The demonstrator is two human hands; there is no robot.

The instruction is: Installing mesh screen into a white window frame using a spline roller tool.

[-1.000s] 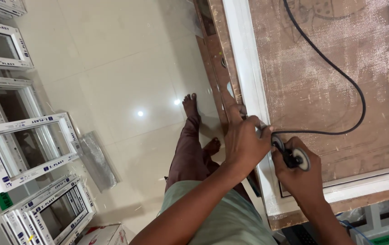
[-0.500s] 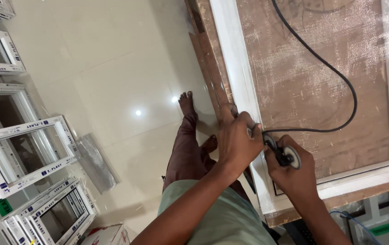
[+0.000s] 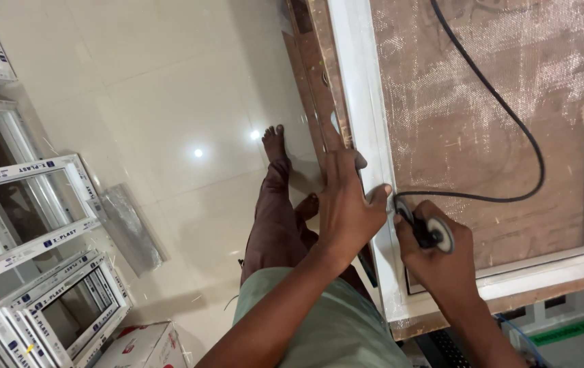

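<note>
From the head camera, looking straight down, a white window frame point(image 3: 367, 102) with mesh screen point(image 3: 483, 116) stretched across it lies flat on a wooden bench point(image 3: 312, 75). The person's left hand point(image 3: 348, 204) rests palm down on the near rail of the frame, fingers spread wide and flat, the thumb pointing toward the tool beside it; it grips nothing. The right hand point(image 3: 442, 255) is curled closed around a small roller tool point(image 3: 435, 232) with a round grey wheel, which sits on the rail's inner edge, where mesh meets frame, just beside the left thumb. A black cord point(image 3: 503, 102) runs from the roller in a long loop across the mesh and off the top edge.

Below the bench, the person's bare foot point(image 3: 275, 143) and a brown trouser leg point(image 3: 275, 218) stand on the glossy cream floor point(image 3: 169, 82). Against the left side, several white window frames point(image 3: 26, 211) are stacked and leaning, with a cardboard box point(image 3: 145, 347) near the bottom edge.
</note>
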